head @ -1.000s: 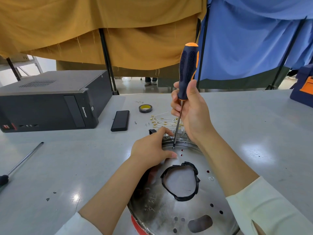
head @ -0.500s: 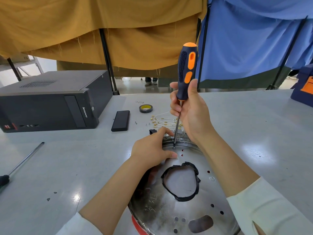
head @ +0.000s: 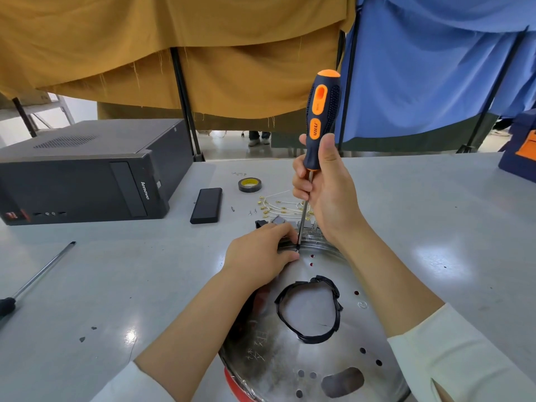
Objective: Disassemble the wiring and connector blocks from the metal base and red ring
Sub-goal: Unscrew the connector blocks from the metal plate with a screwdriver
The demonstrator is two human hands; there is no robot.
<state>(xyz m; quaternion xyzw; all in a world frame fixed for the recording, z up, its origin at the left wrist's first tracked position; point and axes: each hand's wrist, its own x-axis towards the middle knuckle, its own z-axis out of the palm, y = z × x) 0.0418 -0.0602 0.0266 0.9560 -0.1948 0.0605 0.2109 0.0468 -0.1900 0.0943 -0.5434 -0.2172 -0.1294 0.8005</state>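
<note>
Metal base (head: 290, 358) on table, red ring (head: 232, 382) beneath. Loose wires (head: 278, 206) already beyond base. Right hand (head: 327, 192) grips screwdriver (head: 319, 120), tip at far-rim connector blocks (head: 290, 224); left hand (head: 258, 253) pinches block. Blocks remain, apparently.

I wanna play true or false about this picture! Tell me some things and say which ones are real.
1. The right hand holds an orange and black screwdriver. True.
2. The screwdriver lies flat on the table. False: it stands nearly upright, tip down at the metal base rim.
3. The left hand rests on the metal base's far edge. True.
4. The roll of tape sits on top of the black computer. False: it lies on the table.
</note>
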